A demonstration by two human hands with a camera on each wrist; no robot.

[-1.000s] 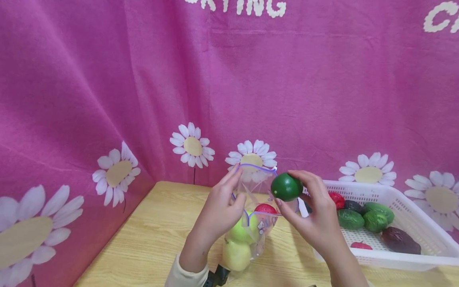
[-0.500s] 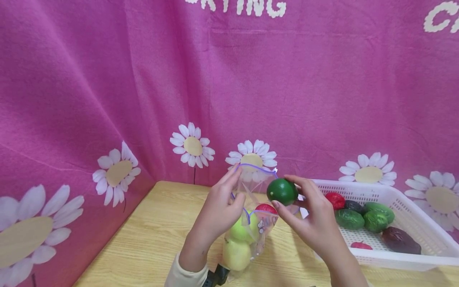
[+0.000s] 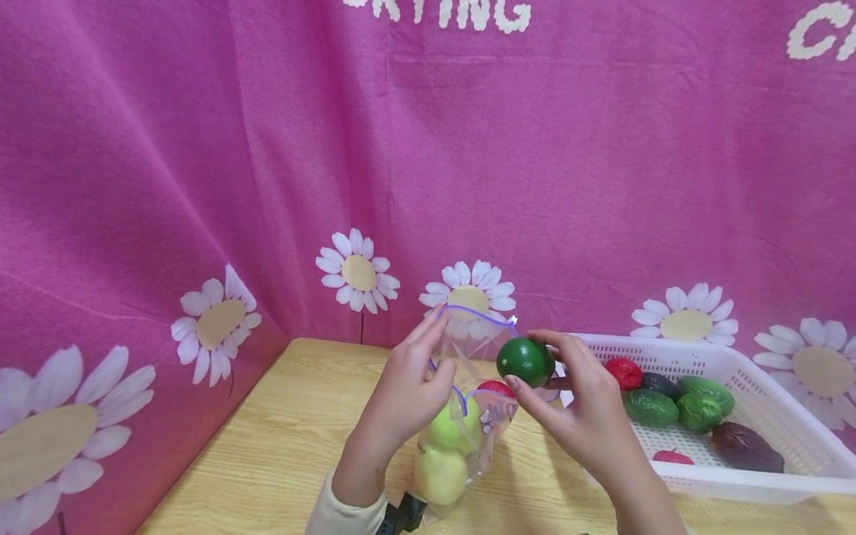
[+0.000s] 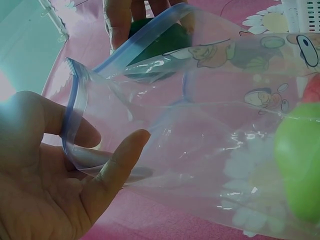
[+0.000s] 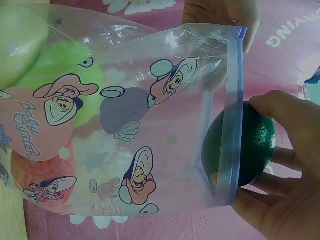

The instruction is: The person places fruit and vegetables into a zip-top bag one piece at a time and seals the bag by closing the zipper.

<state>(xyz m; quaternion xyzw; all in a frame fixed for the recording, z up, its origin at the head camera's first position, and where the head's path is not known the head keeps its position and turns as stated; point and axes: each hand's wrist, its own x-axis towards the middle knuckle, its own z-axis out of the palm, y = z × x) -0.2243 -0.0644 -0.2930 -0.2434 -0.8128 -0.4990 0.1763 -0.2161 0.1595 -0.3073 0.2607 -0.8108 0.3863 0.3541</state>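
Note:
My right hand [image 3: 580, 394] holds a round dark green lime [image 3: 524, 361] between thumb and fingers at the mouth of a clear zip bag [image 5: 150, 125]. In the right wrist view, part of the lime [image 5: 260, 145] shows through the bag's blue-lined rim. My left hand [image 3: 408, 386] grips the opposite side of the rim; in the left wrist view, the thumb and fingers [image 4: 117, 165] lie either side of the plastic and the mouth gapes. Inside the bag are a yellow-green pear [image 3: 440, 475], a bright green apple [image 3: 455, 427] and a red fruit [image 3: 496, 388].
A white plastic basket [image 3: 789, 483] stands on the wooden table [image 3: 267, 446] at right. It holds a red fruit [image 3: 623, 373], several green ones [image 3: 699, 412] and a brown, wrinkled one [image 3: 746, 447]. A pink flowered cloth [image 3: 602, 186] hangs behind the table.
My right hand has moved the lime a little left and down, closer over the bag's mouth. The left hand and bag stay nearly still.

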